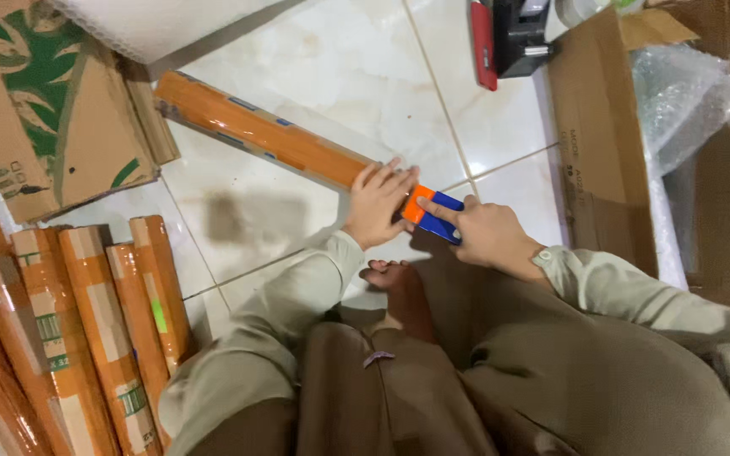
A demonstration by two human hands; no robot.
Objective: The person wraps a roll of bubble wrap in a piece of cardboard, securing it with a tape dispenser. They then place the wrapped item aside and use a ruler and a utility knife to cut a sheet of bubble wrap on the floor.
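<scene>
A long package wrapped in orange tape [255,135] lies slantwise on the white tiled floor. My left hand [379,205] is pressed flat over its near end. My right hand [482,230] holds a blue and orange tape dispenser [433,213] against that same end, forefinger stretched along the top. Both sleeves are pale green, and my legs are folded below the hands.
Several finished orange-taped packages [86,329] lie side by side at the lower left. Flattened cardboard [52,118] lies at the upper left. An open cardboard box [601,127] with bubble wrap [686,93] stands at the right. A black and red tape dispenser [509,38] sits at the top.
</scene>
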